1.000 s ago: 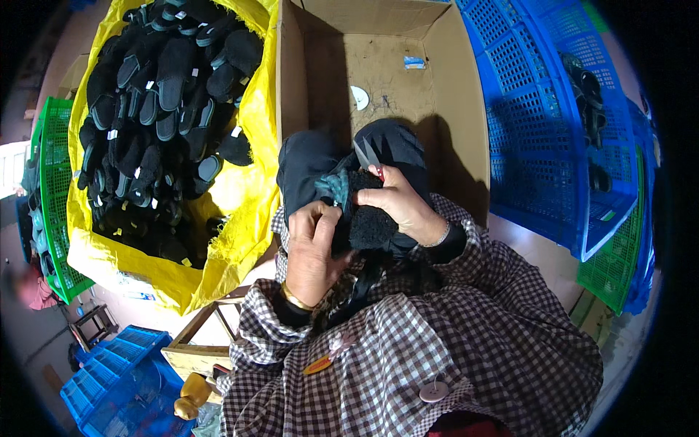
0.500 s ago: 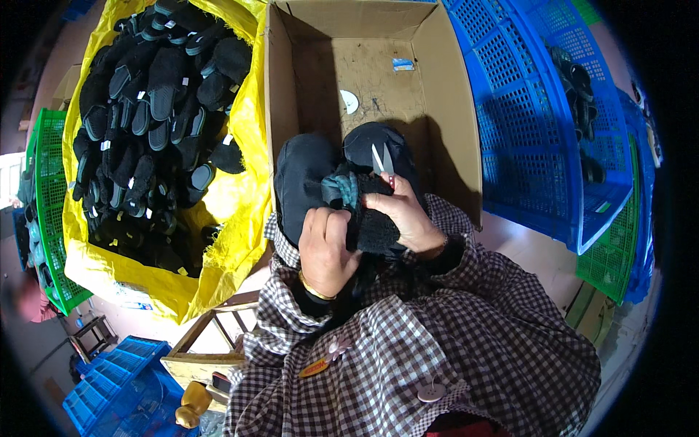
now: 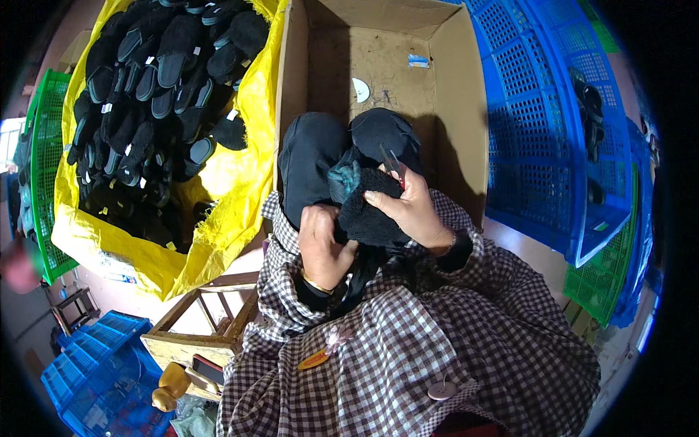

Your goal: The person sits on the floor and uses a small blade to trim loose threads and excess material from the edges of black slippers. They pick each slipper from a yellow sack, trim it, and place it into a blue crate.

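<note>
Black slipper [image 3: 368, 211]: one | two hands, left [image 3: 324, 244], right [image 3: 411, 211], closed gripping it

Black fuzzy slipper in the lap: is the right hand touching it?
Touching. The head view shows the right hand laid over the black fuzzy slipper, its fingers pressed onto the fabric with no gap visible.

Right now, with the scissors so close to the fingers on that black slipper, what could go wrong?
1. The small scissors in the right hand point up beside the fuzzy black slipper; a slip could nick the left hand gripping it from below.
2. The dark fuzzy fabric hides the blade tips, so a cut might catch the teal lining.
3. The slipper is held over the lap, not over the cardboard box, so it might drop short.
</note>
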Available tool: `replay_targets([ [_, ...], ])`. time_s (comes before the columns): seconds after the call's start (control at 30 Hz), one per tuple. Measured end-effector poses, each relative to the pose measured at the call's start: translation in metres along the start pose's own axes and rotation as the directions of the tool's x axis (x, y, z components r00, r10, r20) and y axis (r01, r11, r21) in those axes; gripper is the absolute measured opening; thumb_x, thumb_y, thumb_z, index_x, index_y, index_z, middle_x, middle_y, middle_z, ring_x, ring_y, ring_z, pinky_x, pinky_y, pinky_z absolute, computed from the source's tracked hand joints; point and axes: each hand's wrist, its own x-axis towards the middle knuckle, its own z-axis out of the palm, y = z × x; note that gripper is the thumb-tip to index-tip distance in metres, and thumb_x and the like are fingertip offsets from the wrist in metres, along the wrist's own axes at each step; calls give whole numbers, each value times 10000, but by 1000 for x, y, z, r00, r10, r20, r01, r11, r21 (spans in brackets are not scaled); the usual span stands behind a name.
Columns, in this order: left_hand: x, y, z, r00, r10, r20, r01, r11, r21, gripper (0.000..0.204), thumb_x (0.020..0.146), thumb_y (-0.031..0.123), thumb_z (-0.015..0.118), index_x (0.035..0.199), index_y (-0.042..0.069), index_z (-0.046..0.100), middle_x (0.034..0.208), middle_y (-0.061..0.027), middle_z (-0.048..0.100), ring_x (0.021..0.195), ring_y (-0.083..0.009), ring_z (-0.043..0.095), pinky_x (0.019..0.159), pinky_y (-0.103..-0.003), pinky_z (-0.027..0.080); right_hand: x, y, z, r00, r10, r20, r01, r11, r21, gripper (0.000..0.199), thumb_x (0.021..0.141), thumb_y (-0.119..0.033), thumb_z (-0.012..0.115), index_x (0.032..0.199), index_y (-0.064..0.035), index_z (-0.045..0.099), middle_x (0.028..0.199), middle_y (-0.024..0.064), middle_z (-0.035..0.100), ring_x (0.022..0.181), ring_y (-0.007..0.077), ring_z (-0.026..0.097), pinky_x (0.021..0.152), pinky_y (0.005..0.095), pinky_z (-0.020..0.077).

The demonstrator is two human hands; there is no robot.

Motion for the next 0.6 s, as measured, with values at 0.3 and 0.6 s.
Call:
replay_targets([
  [0.3,-6,1,6,991,133,-6,-132,988,75,505,495,-26,706,964,-17,522,923,-178,539,866,-376,510,756,-422,426,-3,-24,-46,822,345,454,-297,939,-176,600,749,-199,777,1224,53,510,1124,165,629,1007,228,609,887,345,488],
  [0.6,-14,-9,19,964,-210,-166,187,972,-144,287,576,-63,672,805,-20,504,773,-166,533,756,-326,563,681,-348,462,1,-26,-6,755,508,414,-576,816,51,554,734,-54,768,1223,39,525,1145,127,624,1007,176,610,910,305,498],
])
